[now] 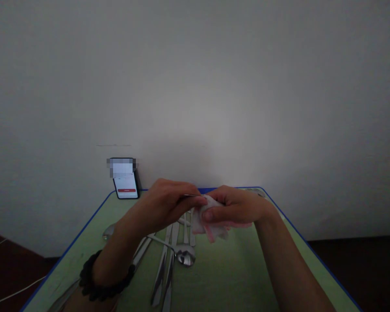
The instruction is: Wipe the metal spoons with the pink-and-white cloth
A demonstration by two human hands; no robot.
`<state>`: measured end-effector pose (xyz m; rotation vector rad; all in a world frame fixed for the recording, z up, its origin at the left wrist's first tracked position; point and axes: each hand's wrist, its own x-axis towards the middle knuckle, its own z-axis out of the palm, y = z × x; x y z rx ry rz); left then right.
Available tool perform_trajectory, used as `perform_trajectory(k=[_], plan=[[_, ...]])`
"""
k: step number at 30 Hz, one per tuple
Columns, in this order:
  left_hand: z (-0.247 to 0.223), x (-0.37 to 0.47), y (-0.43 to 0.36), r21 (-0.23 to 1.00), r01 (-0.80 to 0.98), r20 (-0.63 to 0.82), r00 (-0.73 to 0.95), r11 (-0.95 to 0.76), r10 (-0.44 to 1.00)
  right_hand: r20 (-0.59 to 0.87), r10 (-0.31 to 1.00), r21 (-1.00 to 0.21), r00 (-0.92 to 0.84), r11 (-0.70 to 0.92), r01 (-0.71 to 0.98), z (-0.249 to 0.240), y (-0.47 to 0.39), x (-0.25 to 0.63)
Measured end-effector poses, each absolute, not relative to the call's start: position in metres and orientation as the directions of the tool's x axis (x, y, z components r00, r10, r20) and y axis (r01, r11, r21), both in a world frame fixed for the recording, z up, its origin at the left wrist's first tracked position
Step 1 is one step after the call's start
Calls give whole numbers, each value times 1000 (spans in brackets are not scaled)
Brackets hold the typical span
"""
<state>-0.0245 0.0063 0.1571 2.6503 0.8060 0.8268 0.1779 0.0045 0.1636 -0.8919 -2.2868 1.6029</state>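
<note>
Over the table, my left hand (169, 201) is closed in a pinch on a thin metal utensil (192, 195). Only a narrow strip of it shows, so its kind is hidden. My right hand (238, 207) is wrapped round a white and pink cloth (199, 224), which bunches against the utensil's other end. The two hands almost meet. Below them lie a ladle-like spoon (185, 255) with a shiny round bowl and several table knives (164, 277). A dark beaded bracelet circles my left wrist.
The table (227, 277) has a green top and blue edging and stands against a pale wall. A phone (126, 186) leans upright on the wall at the back left. Another spoon (108, 232) shows by my left forearm. Some metal cutlery (256, 192) lies in the far right corner.
</note>
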Motion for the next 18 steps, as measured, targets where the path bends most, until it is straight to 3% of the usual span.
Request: perform_trajectory(k=[6, 11, 13, 16, 18], plan=[[148, -32, 26, 383, 482, 481, 624, -788, 616, -157, 649, -833, -744, 318, 453, 159, 18, 195], [148, -40, 34, 381, 533, 456, 603, -756, 655, -239, 684, -801, -689, 261, 538, 152, 29, 216], [152, -47, 34, 395, 549, 463, 573, -736, 676, -295, 700, -752, -650, 249, 611, 139, 36, 219], [159, -59, 32, 449, 576, 484, 485, -683, 728, -372, 738, -583, -563, 286, 760, 118, 46, 215], [162, -64, 31, 470, 585, 464, 474, -661, 749, -375, 747, -550, -549, 297, 780, 110, 48, 210]])
